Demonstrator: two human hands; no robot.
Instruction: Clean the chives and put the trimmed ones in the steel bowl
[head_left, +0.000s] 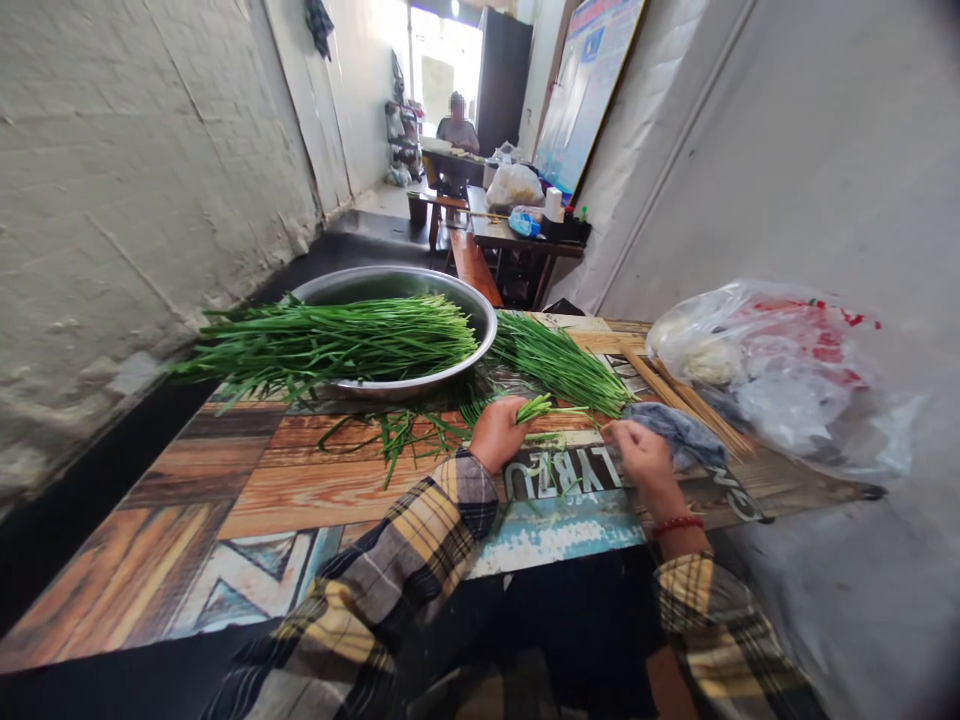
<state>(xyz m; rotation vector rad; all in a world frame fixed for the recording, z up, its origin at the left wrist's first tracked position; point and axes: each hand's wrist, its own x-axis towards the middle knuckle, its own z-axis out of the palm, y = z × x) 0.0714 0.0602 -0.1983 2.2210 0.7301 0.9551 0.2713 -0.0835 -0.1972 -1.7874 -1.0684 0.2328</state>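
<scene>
My left hand (498, 434) is closed around a small bunch of garlic chives (534, 408), their pale stem ends pointing right. A little to the right, my right hand (643, 462) is pinched near those ends; whatever its fingertips hold is too small to make out. Behind both hands lies a pile of garlic chives (566, 370) on the patterned table (315, 480). A large metal basin (489, 335) stands at the back left, with a thick bundle of chives (352, 340) hanging over its left side. Loose green leaves (397, 440) are scattered left of my left hand.
A grey-blue cloth (679, 432) lies beyond my right hand, beside thin wooden sticks (690, 400). Clear plastic bags (795, 370) occupy the table's right end. Farther back are another table (491, 228) with bags and a seated person (457, 130). Walls flank both sides.
</scene>
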